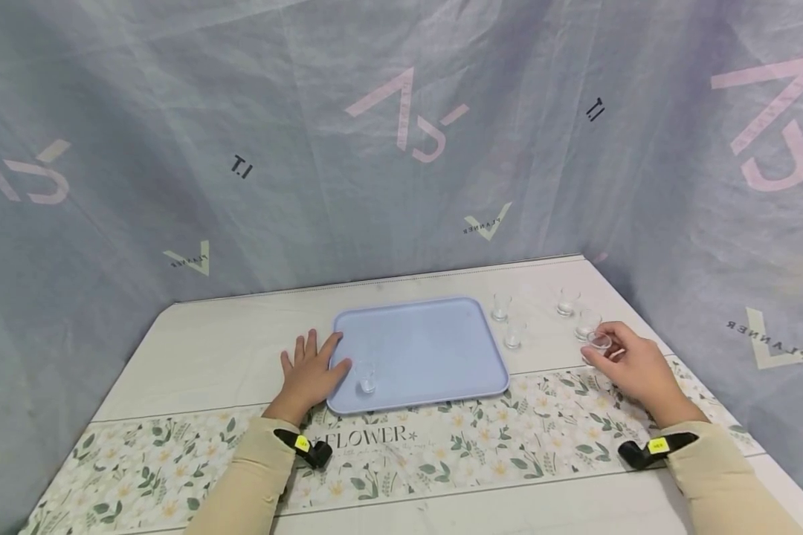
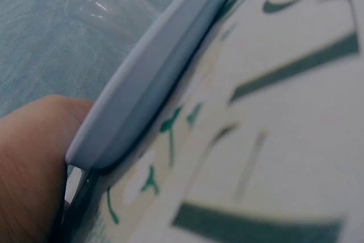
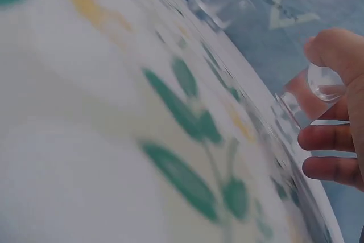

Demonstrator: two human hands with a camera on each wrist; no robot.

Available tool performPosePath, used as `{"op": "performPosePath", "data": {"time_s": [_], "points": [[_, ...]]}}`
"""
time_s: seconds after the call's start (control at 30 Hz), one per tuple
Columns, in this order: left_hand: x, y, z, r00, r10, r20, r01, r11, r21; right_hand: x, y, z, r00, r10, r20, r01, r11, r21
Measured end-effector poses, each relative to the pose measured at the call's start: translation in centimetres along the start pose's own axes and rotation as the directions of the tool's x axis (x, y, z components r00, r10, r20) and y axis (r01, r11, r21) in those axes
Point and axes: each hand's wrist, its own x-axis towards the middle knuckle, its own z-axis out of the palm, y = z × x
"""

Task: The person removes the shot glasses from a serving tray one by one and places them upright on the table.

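Observation:
My right hand (image 1: 636, 362) pinches a small clear glass (image 1: 599, 341) between thumb and fingers, at the right side of the table. In the right wrist view the same glass (image 3: 310, 99) is tilted, close to the tablecloth. The left hand (image 1: 311, 375) lies with fingers spread at the left edge of a light blue tray (image 1: 428, 349), its thumb (image 2: 54, 118) against the tray's rim. One small clear glass (image 1: 366, 380) stands on the tray near its front left corner, just beside the left thumb. Another glass (image 1: 587, 327) stands right behind the held one.
Two glasses stand off the tray's right edge, one farther back (image 1: 500, 308) and one nearer (image 1: 514, 336). Toward the back right is another glass (image 1: 566, 303). A cloth with a floral band (image 1: 549, 423) covers the table. Grey-blue curtains (image 1: 274, 148) enclose its back and sides.

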Motion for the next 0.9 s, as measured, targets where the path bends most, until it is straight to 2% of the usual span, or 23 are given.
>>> {"op": "performPosePath", "data": {"time_s": [0.17,0.27,0.43,0.63,0.9], "points": [[0.0,0.2,-0.1,1.0,-0.003,0.008,0.003,1.0,-0.007,-0.3,1.1,-1.1,0.997,0.071,0.007,-0.071,0.997,0.006],[-0.1,0.2,-0.1,1.0,-0.003,0.005,0.003,1.0,-0.007,-0.4,1.5,-1.4,0.994,0.097,0.047,-0.099,0.995,0.024],[-0.1,0.2,-0.2,1.0,-0.002,0.002,0.002,1.0,-0.01,-0.3,1.7,-1.4,0.988,0.103,0.117,-0.106,0.994,0.013],[0.0,0.4,-0.4,1.0,0.004,-0.006,-0.004,1.0,-0.013,-0.2,1.5,-1.4,0.987,0.104,0.125,-0.106,0.994,0.008],[-0.2,0.2,-0.3,1.0,0.002,-0.001,-0.002,1.0,-0.026,-0.1,1.3,-1.6,0.972,0.106,0.208,-0.112,0.994,0.015]]}}
